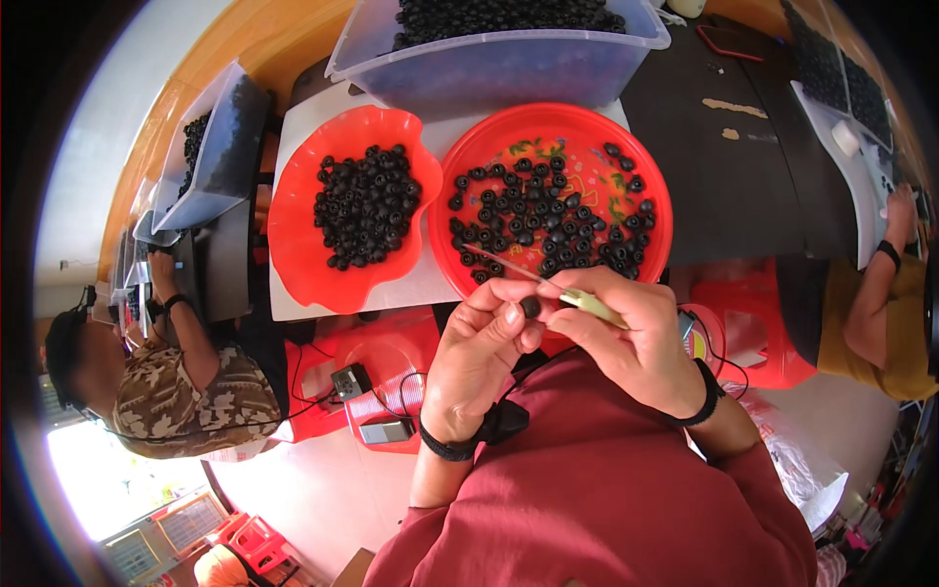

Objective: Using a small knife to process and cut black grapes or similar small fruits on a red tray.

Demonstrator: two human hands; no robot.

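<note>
Close in front of my chest, my left hand (474, 357) pinches one small round black piece (530, 306) between thumb and fingers. My right hand (636, 338) grips a slim tool with a pale yellow-green handle (595, 307). Its thin metal shaft (504, 261) points up and to the left, passing above the left fingers. Both hands are just below the near rim of a round red tray (648, 147), where many similar black pieces (556, 207) lie scattered, several showing a hole. To its left, a scalloped red bowl (293, 196) holds a heap of black pieces (364, 207).
A translucent plastic bin (499, 73) full of black pieces stands behind the tray. Another bin (220, 157) is at the left. Co-workers sit at the left (196, 391) and right (880, 323). Red stools (391, 357) carry cables and small devices. A dark phone-like slab (729, 43) lies at the back right.
</note>
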